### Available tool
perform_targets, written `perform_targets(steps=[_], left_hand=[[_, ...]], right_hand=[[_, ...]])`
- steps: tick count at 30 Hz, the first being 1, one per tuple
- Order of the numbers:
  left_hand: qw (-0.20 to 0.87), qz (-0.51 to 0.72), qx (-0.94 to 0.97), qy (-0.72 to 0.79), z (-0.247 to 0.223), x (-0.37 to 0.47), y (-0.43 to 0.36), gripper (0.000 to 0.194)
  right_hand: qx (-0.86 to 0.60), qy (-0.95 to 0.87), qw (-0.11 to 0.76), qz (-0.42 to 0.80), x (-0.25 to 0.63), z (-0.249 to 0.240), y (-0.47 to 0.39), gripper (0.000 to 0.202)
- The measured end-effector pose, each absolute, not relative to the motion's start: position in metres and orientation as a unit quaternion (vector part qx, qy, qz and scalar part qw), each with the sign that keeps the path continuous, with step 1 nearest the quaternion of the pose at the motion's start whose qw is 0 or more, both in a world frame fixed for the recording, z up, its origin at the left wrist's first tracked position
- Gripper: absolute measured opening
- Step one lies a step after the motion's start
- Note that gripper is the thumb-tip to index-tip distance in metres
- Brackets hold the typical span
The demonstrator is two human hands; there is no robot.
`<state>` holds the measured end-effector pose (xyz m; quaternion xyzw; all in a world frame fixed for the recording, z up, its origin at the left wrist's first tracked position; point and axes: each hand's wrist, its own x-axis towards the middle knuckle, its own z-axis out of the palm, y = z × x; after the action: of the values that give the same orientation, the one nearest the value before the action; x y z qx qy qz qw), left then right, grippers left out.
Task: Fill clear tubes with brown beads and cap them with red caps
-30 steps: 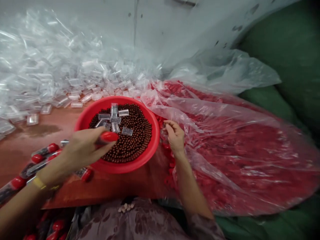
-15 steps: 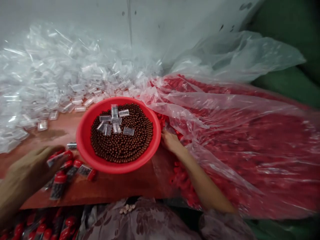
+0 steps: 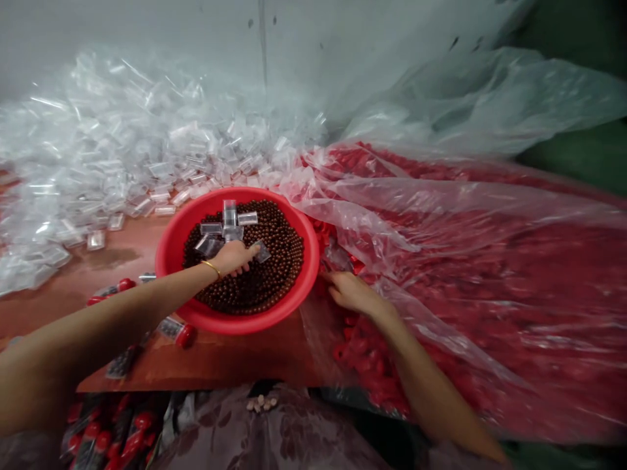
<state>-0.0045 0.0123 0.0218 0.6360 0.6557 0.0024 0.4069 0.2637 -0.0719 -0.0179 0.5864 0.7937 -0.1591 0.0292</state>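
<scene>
My left hand [image 3: 236,256] reaches over the red basin [image 3: 169,301], its thumb and fingers closed on a small clear plastic bottle [image 3: 262,252]. Below it, brown beads [image 3: 274,281] fill the basin. Several other clear bottles [image 3: 230,214] lie on the beads behind that hand. My right hand [image 3: 351,291] is just right of the basin rim, low among loose red caps [image 3: 360,349]. Its fingers are curled together, and whatever they hold is too small to make out.
Clear empty bottles [image 3: 122,156] lie heaped at the back left. Plastic sheeting [image 3: 382,189] covers a large pile of red caps on the right. Filled, red-capped bottles [image 3: 174,331] lie left of the basin, and more [image 3: 98,444] are below the table edge.
My left hand has moved right, from the capped bottles on the table into the basin, and gripped a clear bottle. My right hand stays beside the caps, with little movement.
</scene>
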Motion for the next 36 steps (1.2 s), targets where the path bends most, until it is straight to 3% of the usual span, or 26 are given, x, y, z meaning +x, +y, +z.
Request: perform_targets(steps=[7, 11, 14, 18, 21, 25, 31, 36], left_hand=[[0.387, 0.077, 0.612, 0.685, 0.001, 0.016, 0.02, 0.042], [0.369, 0.079, 0.635, 0.674, -0.006, 0.025, 0.01, 0.035], [0.376, 0.101, 0.614, 0.686, -0.005, 0.024, -0.003, 0.043], [0.406, 0.143, 0.576, 0.695, -0.002, 0.02, -0.019, 0.052], [0.449, 0.166, 0.523, 0.706, -0.003, 0.021, -0.021, 0.037], [0.505, 0.224, 0.459, 0.695, -0.005, 0.026, -0.01, 0.022], [0.559, 0.227, 0.445, 0.662, 0.001, 0.028, -0.002, 0.022], [0.589, 0.209, 0.42, 0.658, 0.012, 0.022, -0.004, 0.015]], right_hand=[[0.539, 0.842, 0.016, -0.027, 0.271, -0.022, -0.069, 0.037], [0.477, 0.878, -0.019, -0.027, 0.272, -0.028, -0.066, 0.026], [0.489, 0.869, -0.037, -0.056, 0.275, -0.032, -0.068, 0.025], [0.591, 0.771, -0.186, -0.149, 0.282, -0.034, -0.077, 0.022], [0.614, 0.683, -0.313, -0.242, 0.282, -0.031, -0.085, 0.023], [0.581, 0.621, -0.415, -0.324, 0.27, -0.018, -0.089, 0.017], [0.509, 0.637, -0.485, -0.315, 0.237, 0.013, -0.081, 0.01], [0.474, 0.689, -0.475, -0.273, 0.208, 0.024, -0.067, 0.01]])
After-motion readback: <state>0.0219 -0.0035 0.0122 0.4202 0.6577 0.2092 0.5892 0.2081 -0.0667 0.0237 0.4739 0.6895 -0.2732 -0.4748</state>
